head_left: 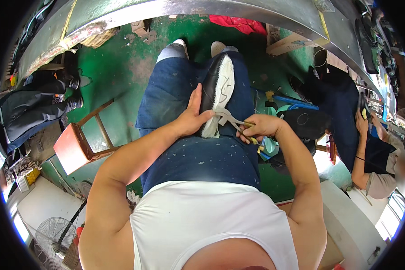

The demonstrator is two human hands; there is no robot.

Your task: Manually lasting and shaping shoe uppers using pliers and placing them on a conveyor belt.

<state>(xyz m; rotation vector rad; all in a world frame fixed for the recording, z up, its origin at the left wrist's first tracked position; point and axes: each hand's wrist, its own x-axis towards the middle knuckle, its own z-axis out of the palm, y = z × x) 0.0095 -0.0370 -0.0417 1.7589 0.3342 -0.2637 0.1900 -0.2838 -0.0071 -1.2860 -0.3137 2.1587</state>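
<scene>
Across my lap lies a black shoe (210, 85), its white underside (226, 81) turned up and a row of stitches along the edge. My left hand (194, 114) grips it from the left, fingers along the black side and thumb over the underside near the close end. There, a pale forked piece (224, 116) crosses the underside and reaches toward my right hand (258, 127). My right hand is closed around a slim tool with yellowish parts (254, 141); its kind is mostly hidden by the fingers.
A small wooden stool (74, 146) stands on the green floor to my left. Metal-edged worktables (202, 8) curve across the front. Right of my legs lie teal and black pieces (301, 122). People sit on both sides; a wire fan (54, 243) is at lower left.
</scene>
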